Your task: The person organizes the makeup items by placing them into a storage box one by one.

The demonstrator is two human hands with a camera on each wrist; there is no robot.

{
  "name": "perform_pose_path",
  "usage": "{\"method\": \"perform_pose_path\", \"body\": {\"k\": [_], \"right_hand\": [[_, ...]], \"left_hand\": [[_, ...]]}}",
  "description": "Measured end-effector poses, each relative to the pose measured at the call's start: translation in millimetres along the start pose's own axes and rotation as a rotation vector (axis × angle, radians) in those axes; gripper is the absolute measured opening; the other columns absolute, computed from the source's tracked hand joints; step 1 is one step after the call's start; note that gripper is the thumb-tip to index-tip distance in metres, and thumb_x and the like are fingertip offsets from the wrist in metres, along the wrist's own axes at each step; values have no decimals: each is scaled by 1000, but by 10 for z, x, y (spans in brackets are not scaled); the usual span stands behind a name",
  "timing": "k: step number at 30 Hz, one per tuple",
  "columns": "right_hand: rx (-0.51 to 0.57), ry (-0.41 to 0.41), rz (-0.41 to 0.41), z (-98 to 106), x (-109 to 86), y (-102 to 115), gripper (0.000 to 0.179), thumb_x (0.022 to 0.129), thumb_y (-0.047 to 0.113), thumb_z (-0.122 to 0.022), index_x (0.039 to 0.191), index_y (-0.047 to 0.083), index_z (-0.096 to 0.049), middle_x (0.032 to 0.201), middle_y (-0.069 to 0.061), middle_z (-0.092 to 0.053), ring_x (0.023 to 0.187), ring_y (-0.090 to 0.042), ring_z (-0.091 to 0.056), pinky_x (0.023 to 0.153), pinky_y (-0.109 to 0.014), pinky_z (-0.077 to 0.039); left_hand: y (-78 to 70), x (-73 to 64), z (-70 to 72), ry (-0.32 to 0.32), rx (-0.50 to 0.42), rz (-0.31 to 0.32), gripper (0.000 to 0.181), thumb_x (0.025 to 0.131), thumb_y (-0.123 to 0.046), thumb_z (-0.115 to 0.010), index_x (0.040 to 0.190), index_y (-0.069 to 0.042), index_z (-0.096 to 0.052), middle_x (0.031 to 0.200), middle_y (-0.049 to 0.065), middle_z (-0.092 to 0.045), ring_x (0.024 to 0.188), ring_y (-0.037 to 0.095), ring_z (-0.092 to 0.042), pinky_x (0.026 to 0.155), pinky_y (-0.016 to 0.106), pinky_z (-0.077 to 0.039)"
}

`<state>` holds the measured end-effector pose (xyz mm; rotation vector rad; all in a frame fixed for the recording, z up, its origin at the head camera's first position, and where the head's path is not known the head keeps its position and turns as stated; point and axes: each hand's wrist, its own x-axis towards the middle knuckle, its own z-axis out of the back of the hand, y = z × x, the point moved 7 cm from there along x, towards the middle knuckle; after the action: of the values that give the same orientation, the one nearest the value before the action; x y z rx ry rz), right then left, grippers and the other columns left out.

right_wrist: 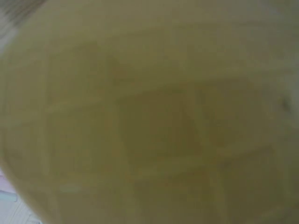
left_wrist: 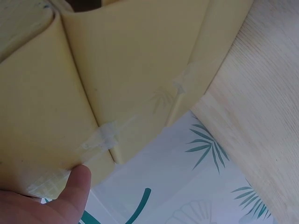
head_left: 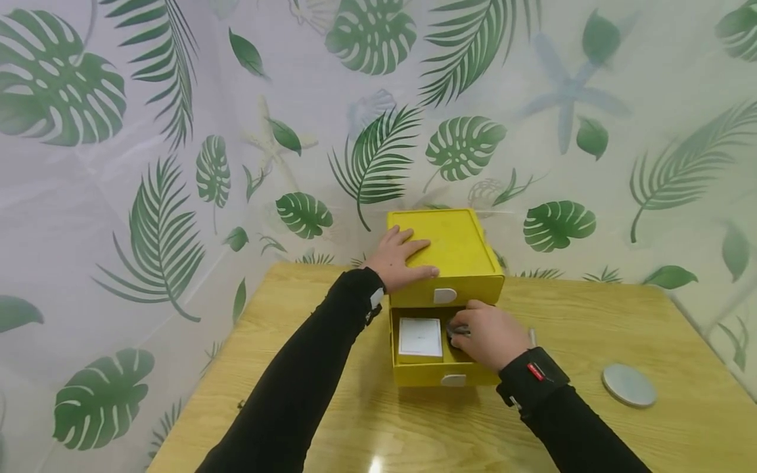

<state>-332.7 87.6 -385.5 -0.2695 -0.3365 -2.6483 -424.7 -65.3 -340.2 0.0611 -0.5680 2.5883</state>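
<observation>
A yellow drawer unit stands against the patterned backdrop, its lower drawer pulled out toward me. My left hand rests on the left part of its top, fingers spread. In the left wrist view, fingers touch the unit's taped side. My right hand reaches into the right half of the open drawer and pinches a small dark grey thing, mostly hidden by the fingers. Beside it in the drawer lies a white-topped box. A blurred yellow grid surface fills the right wrist view.
On the wooden table, a round silver disc lies to the right. A thin pale piece shows just behind my right wrist. The closed upper drawer has a white pull tab. A small dark bit lies at the left.
</observation>
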Motion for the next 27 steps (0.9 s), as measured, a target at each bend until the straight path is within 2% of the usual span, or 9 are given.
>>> {"method": "perform_pose_path", "body": {"k": [5, 10, 15, 19, 24, 27], "right_hand": [[-38, -18, -14, -26, 13, -30, 20, 76, 27, -79, 93, 16, -74, 80, 2, -57, 59, -11, -51, 52, -32, -49], [-112, -28, 4, -44, 32, -36, 13, 79, 19, -76, 92, 16, -76, 82, 1, -63, 66, -17, -59, 58, -37, -55], [-139, -13, -6, -66, 51, -44, 14, 83, 11, -68, 92, 17, -76, 83, -1, -66, 70, -19, -61, 61, -40, -56], [-175, 21, 0, -103, 52, -27, 18, 83, 13, -62, 95, 18, -73, 87, -2, -68, 74, -21, -62, 59, -43, -55], [-202, 75, 10, -141, 37, -11, 33, 83, 18, -59, 115, 12, -67, 108, -7, -67, 95, -29, -60, 73, -49, -55], [-209, 92, 20, -138, 39, 2, 35, 84, 20, -60, 117, 9, -65, 110, -9, -66, 96, -30, -59, 81, -50, -52]], "left_hand": [[-20, 4, 6, 4, -1, -5, 69, 87, -62, -54, 145, -26, -40, 154, 9, -21, 139, 26, -1, 111, 54, -20], [-29, -2, 14, -2, -9, -13, 70, 87, -61, -54, 145, -25, -40, 154, 9, -21, 139, 27, -1, 111, 54, -20], [-16, -12, 22, 1, -23, -10, 71, 87, -62, -54, 145, -24, -40, 154, 10, -20, 139, 27, 0, 111, 55, -20], [1, -18, 24, 3, -10, -4, 71, 86, -62, -54, 145, -25, -39, 154, 10, -20, 139, 27, 1, 111, 54, -20], [-7, -17, 25, 1, -4, -14, 71, 87, -62, -54, 145, -25, -39, 154, 10, -20, 139, 26, 0, 112, 53, -19], [-16, -15, 27, -3, -10, -18, 70, 87, -62, -54, 145, -25, -39, 154, 10, -21, 139, 27, 0, 112, 53, -19]]}}
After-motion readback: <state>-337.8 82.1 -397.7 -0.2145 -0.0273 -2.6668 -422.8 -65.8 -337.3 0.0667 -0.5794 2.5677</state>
